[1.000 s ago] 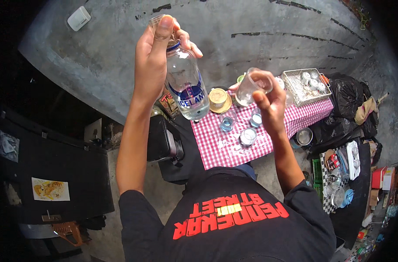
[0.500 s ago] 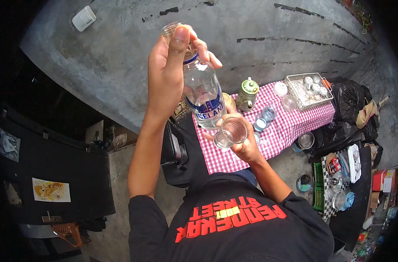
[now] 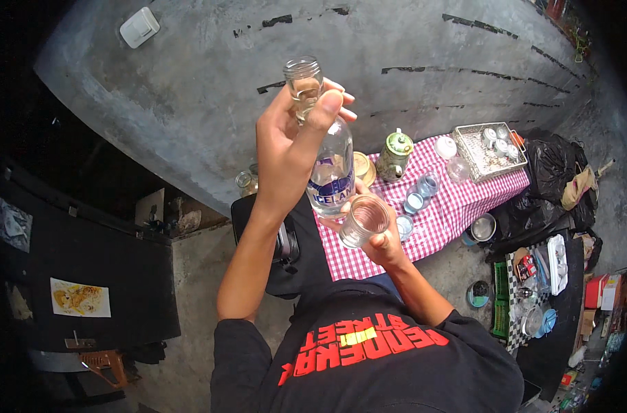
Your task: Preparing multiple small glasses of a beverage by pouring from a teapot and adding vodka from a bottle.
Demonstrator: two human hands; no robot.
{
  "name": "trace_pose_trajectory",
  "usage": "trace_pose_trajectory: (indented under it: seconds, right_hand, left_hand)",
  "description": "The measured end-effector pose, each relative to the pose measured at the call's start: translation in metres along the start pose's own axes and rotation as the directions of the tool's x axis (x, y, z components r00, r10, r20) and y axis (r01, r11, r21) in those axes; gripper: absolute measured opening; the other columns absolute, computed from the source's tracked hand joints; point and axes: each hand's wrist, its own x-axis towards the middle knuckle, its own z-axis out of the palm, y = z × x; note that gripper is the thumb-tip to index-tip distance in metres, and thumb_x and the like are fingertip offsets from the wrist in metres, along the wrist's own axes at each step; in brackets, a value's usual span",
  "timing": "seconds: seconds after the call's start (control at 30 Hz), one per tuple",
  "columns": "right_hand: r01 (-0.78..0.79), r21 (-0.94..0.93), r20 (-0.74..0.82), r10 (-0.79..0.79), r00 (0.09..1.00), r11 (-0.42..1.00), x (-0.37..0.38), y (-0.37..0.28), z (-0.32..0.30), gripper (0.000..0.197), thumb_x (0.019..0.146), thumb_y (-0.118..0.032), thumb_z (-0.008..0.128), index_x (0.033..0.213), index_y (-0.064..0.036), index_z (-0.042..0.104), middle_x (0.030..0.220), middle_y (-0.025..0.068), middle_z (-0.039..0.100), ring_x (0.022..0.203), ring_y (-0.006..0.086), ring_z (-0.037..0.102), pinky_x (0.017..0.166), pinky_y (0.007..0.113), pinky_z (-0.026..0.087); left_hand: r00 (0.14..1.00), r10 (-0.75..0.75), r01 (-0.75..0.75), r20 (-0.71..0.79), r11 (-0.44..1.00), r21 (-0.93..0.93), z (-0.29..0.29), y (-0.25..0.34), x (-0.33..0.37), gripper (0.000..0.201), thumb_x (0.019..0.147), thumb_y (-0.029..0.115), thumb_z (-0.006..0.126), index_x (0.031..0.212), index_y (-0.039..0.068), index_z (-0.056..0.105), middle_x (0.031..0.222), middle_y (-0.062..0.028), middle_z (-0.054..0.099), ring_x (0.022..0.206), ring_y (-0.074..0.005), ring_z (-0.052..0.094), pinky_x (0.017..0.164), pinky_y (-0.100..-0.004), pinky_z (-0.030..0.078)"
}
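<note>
The glass has come in close under the bottle

The left hand point(image 3: 293, 148) is wrapped around the neck of a clear bottle point(image 3: 327, 155) and holds it up high, top open, nearly straight up. The right hand point(image 3: 382, 241) pinches a small empty glass point(image 3: 363, 220) from below with its fingers curled around it. A second ago the glass was out to the right, well apart from the bottle; now it has moved in and sits just beside the bottle's lower end, close to touching. It looks like the two are being lined up, and nothing is in the glass yet. Below them is a table with a red checked cloth point(image 3: 458, 206), a green teapot point(image 3: 394, 155), small jars point(image 3: 420, 193) and a wire tray point(image 3: 465, 141).
</note>
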Motion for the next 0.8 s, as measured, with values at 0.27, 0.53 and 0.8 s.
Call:
trace_pose_trajectory:
  seconds: [0.27, 0.53, 0.8]
  right_hand:
    - [0.020, -0.085, 0.059, -0.015, 0.998, 0.996, 0.003, 0.000, -0.012, 0.075, 0.072, -0.055, 0.083, 0.113, 0.0032, 0.060, 0.154, 0.0198, 0.023, 0.135, 0.0351, 0.042, 0.101, 0.058, 0.048]
    - [-0.019, -0.048, -0.024, 0.018, 1.000, 0.999, 0.010, -0.003, -0.015, 0.083, 0.064, -0.054, 0.087, 0.112, 0.0079, 0.058, 0.143, 0.0194, 0.037, 0.133, 0.0361, 0.045, 0.106, 0.066, 0.040]
    - [-0.024, -0.286, 0.135, 0.065, 0.989, 0.958, 0.018, 0.000, -0.039, 0.080, 0.073, -0.064, 0.075, 0.112, 0.0041, 0.063, 0.152, 0.0237, 0.028, 0.139, 0.0338, 0.036, 0.106, 0.053, 0.042]
  left_hand:
    - [0.996, -0.078, 0.080, 0.036, 0.994, -0.073, -0.006, -0.016, -0.015, 0.051, 0.078, 0.021, 0.085, 0.114, 0.003, 0.055, 0.102, -0.0060, 0.063, 0.093, -0.0099, 0.061, 0.079, -0.0260, 0.051]
    - [0.985, -0.103, 0.129, 0.138, 0.973, -0.194, -0.015, -0.031, -0.021, 0.076, 0.065, 0.003, 0.091, 0.124, 0.004, 0.044, 0.112, -0.0104, 0.061, 0.100, -0.0162, 0.063, 0.087, -0.0309, 0.055]
    - [0.990, -0.131, 0.135, 0.056, 0.988, -0.073, -0.021, -0.034, -0.028, 0.049, 0.079, -0.001, 0.072, 0.123, 0.002, 0.051, 0.109, -0.0121, 0.061, 0.098, -0.0214, 0.065, 0.086, -0.0364, 0.054]
